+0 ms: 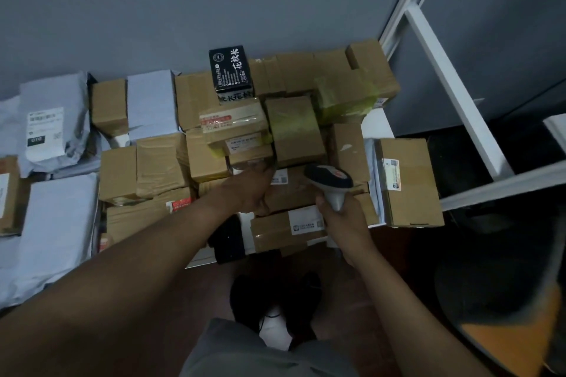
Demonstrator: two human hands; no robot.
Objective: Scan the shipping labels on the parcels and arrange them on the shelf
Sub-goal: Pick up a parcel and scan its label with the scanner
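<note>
A heap of brown cardboard parcels (294, 131) lies below me against the grey wall. My right hand (344, 220) grips the handle of a grey barcode scanner (329, 182), whose head is over the middle parcels. My left hand (249, 190) reaches into the heap and rests on a flat brown parcel (291, 190) with a white label; its fingertips are hidden by the box edge. A black box with white characters (231, 72) stands on top at the back. Another labelled box (409, 182) lies at the right edge.
Grey poly mailers (53, 128) and more boxes fill the left side. A white metal shelf frame (453, 92) rises at the right, with a dark gap behind it. My shoes (275, 309) stand on the brown floor in front of the heap.
</note>
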